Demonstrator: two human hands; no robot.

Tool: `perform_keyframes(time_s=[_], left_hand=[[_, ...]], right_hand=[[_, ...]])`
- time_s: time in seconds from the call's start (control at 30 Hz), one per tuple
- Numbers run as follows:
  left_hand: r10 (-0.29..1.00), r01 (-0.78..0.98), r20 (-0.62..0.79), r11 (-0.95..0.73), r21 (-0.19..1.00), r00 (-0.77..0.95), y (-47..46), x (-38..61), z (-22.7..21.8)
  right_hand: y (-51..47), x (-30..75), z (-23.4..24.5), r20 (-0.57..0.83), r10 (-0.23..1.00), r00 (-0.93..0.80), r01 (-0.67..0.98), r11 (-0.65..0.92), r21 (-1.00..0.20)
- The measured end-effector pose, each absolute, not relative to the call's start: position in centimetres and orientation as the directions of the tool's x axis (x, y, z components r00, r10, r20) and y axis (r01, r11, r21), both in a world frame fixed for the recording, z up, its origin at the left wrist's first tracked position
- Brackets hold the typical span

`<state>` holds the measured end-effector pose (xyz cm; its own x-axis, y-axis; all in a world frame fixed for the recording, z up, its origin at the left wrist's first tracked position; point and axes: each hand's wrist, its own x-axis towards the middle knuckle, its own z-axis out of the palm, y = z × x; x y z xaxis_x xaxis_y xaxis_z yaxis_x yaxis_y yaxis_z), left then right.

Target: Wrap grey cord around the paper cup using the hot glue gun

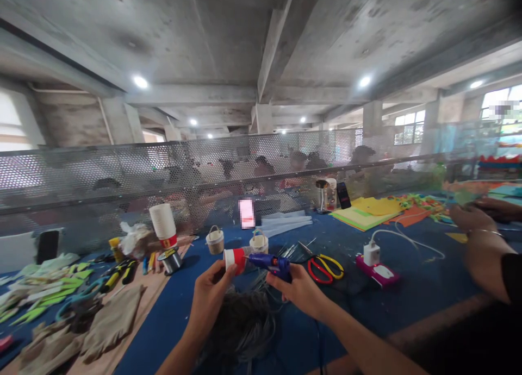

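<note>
While lengthwise near level, glue gun (269,262) nozzle-left, toward cup (234,257).

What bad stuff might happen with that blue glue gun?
1. The glue gun points at the paper cup close to the left hand, which might get burned if the tip is hot.
2. Glue might drip onto the dark strands lying below.

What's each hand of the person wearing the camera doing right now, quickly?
Left hand: closed, holding a red-and-white cup.
Right hand: closed around a blue glue gun, pointed toward the cup.
</note>
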<state>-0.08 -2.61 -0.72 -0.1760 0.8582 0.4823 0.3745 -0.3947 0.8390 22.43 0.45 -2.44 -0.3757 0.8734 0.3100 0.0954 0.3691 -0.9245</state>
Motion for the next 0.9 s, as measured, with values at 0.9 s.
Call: perform_keyframes(time_s=[0.9], left_hand=[[0.845,0.362,0.485,-0.390,0.847,-0.224,-2.5,-0.2,-0.7]], right_hand=[[0.3,22.7,-3.2,0.482,0.789,-0.381,0.156,0.569,-0.807]])
